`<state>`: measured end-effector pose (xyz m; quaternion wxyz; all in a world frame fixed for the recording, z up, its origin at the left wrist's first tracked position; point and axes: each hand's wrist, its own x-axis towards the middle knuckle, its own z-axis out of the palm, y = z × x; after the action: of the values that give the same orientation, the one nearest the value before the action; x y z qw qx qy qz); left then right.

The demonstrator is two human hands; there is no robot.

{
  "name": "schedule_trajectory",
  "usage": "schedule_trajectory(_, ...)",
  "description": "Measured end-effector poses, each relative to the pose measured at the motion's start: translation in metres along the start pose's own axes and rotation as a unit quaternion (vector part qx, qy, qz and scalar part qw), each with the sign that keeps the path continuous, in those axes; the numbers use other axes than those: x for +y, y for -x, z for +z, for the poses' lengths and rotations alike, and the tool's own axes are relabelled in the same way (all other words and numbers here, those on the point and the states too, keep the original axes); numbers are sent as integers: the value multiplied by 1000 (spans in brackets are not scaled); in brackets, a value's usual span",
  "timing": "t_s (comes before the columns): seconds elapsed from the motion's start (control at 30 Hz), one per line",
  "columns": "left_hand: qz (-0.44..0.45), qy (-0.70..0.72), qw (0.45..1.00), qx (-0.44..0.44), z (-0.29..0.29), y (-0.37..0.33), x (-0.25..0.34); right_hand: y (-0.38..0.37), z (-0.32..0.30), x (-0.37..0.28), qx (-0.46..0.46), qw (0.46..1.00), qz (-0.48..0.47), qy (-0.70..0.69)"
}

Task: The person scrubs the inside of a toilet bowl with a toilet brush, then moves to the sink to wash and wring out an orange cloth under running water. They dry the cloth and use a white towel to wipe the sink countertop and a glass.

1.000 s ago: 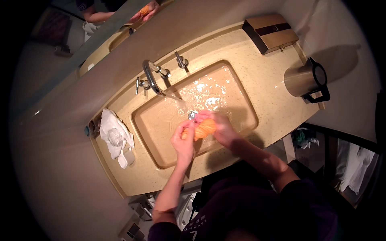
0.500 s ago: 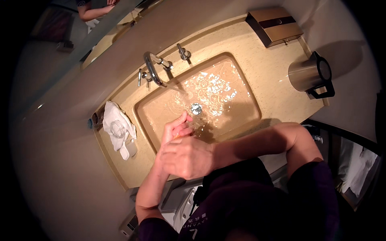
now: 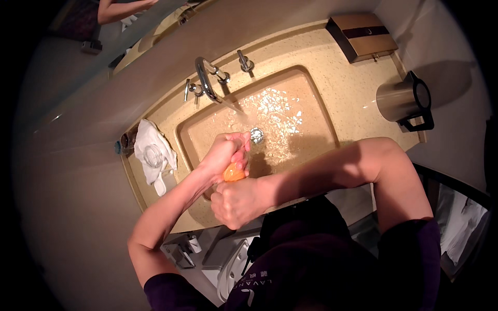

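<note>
Over the near left part of the sink (image 3: 322, 110), my left hand (image 3: 226, 151) is closed round a bunched, wet-looking orange thing (image 3: 234, 172). Its kind cannot be made out, as the fingers cover most of it. Close below it, my right hand (image 3: 237, 203) is clenched in a fist at the lower end of the orange thing, knuckles toward me. Water runs from the chrome faucet (image 3: 203, 80) into the sink, where rippling water surrounds the round metal drain plug (image 3: 257, 136). The plug lies just beyond my left fingertips.
White cloth (image 3: 153, 140) with a clear round dish (image 3: 153, 156) on it and a white cup (image 3: 165, 182) stand left of the sink. To the right are a steel kettle (image 3: 397, 101) and a brown box (image 3: 360, 36). Faucet handles (image 3: 245, 63) flank the spout.
My left elbow has swung outward to the left, and the left hand has turned over the sink. The orange thing, mostly covered before, now shows between my hands.
</note>
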<state>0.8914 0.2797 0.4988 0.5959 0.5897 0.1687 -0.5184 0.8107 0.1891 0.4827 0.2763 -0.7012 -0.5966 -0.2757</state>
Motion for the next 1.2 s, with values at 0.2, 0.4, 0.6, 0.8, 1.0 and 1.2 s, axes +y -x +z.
schedule_trajectory(0.2,-19,-59,995,75,-1,-28,-26,23,46,-5,-56,997,-41,-38)
schedule_trajectory(0.4,-29,-110,988,107,-5,-67,-61,49,84,-11,-107,988,-44,-101)
schedule_trajectory(0.6,-23,-146,980,137,-2,-90,-78,72,109,-16,-176,978,-49,-100)
schedule_trajectory(0.8,-4,-149,977,153,-5,-114,-98,87,111,-17,-186,976,-9,-108)
schedule_trajectory(1.0,-14,-179,969,168,-6,-127,-121,98,119,-29,-199,974,9,-111)
schedule_trajectory(1.2,-8,-152,973,174,-11,-129,-120,111,123,-36,-218,971,26,-95)
